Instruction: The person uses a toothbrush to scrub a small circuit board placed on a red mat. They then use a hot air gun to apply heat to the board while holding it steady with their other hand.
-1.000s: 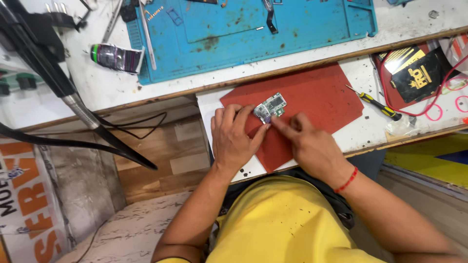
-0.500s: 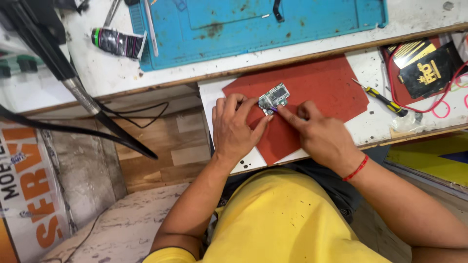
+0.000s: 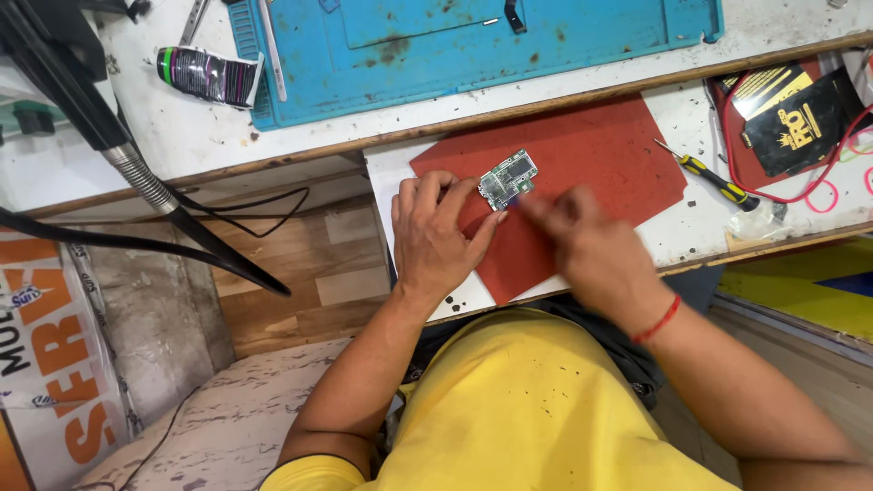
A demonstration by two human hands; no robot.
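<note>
Left hand rests on red mat, fingers spread, fingertips pinning small circuit board at its 2 o'clock. Right hand, motion-blurred, fingers loosely curled toward board from 4 o'clock; grip cannot be told. Yellow-handled screwdriver lies at mat's 3 o'clock.

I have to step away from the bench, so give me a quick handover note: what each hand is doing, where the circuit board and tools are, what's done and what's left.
Left hand: flat on the red mat, fingertips steadying the small circuit board from its left.
Right hand: motion-blurred, fingers at the board's lower right edge; whether it holds a tool cannot be told.
Board lies bare on the mat.
Yellow-handled screwdriver lies unused to the right of the mat; a tube sits beside the blue work mat at the back.
Done: board out and positioned. Left: the work on the board itself.
</note>
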